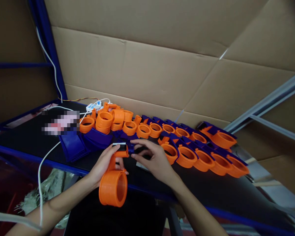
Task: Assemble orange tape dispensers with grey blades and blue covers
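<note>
Orange tape dispenser (pixel 108 188) pinched in left hand (pixel 103 164); right hand (pixel 157 159) held open, fingers spread. Sharp-looking white teeth (pixel 119 143) best not touched.

This looks like a small assembly workshop. Rows of matching orange and blue tape dispensers (pixel 204 166) and a pile of loose blue pieces (pixel 72 146) cover much of a black bench (pixel 211 195), set among blue metal posts (pixel 48 42) and plain cardboard sheets (pixel 142 65), with a power strip (pixel 91 107) at the back.

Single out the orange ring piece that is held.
It's the orange ring piece in the left hand; the others sit unheld along the black table.
</note>
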The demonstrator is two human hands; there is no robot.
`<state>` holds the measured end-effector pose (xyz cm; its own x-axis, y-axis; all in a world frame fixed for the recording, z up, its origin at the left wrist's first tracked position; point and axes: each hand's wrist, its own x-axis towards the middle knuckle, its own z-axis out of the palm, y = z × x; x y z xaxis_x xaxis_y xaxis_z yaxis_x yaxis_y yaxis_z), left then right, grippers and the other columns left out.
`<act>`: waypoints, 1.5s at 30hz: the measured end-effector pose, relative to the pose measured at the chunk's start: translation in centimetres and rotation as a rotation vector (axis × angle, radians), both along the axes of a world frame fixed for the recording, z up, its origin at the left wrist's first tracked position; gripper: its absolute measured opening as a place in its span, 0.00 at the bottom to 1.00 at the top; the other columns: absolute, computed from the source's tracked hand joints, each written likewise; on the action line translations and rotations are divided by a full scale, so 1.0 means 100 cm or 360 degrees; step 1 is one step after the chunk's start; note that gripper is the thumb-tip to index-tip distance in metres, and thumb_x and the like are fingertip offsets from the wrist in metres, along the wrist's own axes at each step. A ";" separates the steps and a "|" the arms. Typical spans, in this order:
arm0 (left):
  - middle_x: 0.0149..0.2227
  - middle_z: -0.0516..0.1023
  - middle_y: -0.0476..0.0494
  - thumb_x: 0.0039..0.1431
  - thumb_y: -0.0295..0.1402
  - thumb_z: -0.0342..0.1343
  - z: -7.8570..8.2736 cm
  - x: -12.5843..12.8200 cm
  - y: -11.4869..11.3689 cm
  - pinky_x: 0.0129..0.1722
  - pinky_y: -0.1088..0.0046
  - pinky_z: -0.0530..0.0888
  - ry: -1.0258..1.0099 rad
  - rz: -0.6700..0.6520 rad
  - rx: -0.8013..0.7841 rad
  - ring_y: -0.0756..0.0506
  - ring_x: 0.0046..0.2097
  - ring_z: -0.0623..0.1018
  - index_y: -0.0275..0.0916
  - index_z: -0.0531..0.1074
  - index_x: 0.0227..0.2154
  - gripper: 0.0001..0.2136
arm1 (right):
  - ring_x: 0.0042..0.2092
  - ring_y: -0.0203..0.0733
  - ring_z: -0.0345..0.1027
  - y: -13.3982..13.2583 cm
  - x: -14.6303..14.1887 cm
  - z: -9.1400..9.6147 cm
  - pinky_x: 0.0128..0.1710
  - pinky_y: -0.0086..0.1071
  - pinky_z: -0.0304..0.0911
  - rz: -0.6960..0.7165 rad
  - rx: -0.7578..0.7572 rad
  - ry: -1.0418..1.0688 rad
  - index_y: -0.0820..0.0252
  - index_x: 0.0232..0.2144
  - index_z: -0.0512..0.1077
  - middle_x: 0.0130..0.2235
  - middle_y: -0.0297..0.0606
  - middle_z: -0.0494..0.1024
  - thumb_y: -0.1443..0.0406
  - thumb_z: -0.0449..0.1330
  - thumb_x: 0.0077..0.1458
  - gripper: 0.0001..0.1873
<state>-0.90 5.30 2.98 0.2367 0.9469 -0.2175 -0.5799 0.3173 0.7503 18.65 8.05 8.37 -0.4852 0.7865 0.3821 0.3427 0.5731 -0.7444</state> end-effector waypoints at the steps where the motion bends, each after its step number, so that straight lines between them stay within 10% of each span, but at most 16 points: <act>1: 0.20 0.75 0.52 0.59 0.44 0.59 0.000 0.000 0.000 0.28 0.60 0.81 -0.0004 0.0002 -0.0004 0.48 0.18 0.74 0.42 0.63 0.43 0.17 | 0.38 0.37 0.75 0.000 0.000 0.000 0.37 0.31 0.76 0.0006 -0.0066 0.0039 0.54 0.54 0.72 0.44 0.39 0.77 0.63 0.64 0.58 0.21; 22: 0.20 0.73 0.55 0.54 0.33 0.62 0.005 0.002 -0.005 0.31 0.65 0.81 0.0050 -0.0017 0.0161 0.50 0.20 0.75 0.40 0.67 0.44 0.15 | 0.48 0.42 0.75 0.002 -0.003 -0.002 0.48 0.37 0.73 0.0149 0.0243 -0.0231 0.49 0.56 0.72 0.52 0.40 0.78 0.68 0.62 0.59 0.22; 34: 0.20 0.73 0.55 0.54 0.32 0.61 0.002 0.002 -0.005 0.31 0.63 0.81 0.0083 -0.0024 0.0152 0.49 0.21 0.75 0.41 0.67 0.43 0.14 | 0.39 0.38 0.75 -0.003 -0.006 -0.013 0.37 0.29 0.73 -0.0048 0.0153 -0.0174 0.50 0.53 0.74 0.40 0.36 0.79 0.65 0.64 0.58 0.20; 45: 0.21 0.73 0.54 0.57 0.33 0.61 0.001 0.002 -0.003 0.31 0.62 0.81 0.0028 -0.0056 0.0177 0.49 0.21 0.75 0.40 0.66 0.42 0.13 | 0.51 0.42 0.74 -0.006 0.004 0.001 0.48 0.36 0.74 0.0075 0.0145 -0.0140 0.48 0.56 0.71 0.54 0.38 0.75 0.67 0.61 0.61 0.21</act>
<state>-0.69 5.05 3.05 0.2675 0.9565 -0.1162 -0.5562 0.2518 0.7920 19.07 7.42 8.44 -0.5554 0.7261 0.4054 0.3755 0.6539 -0.6568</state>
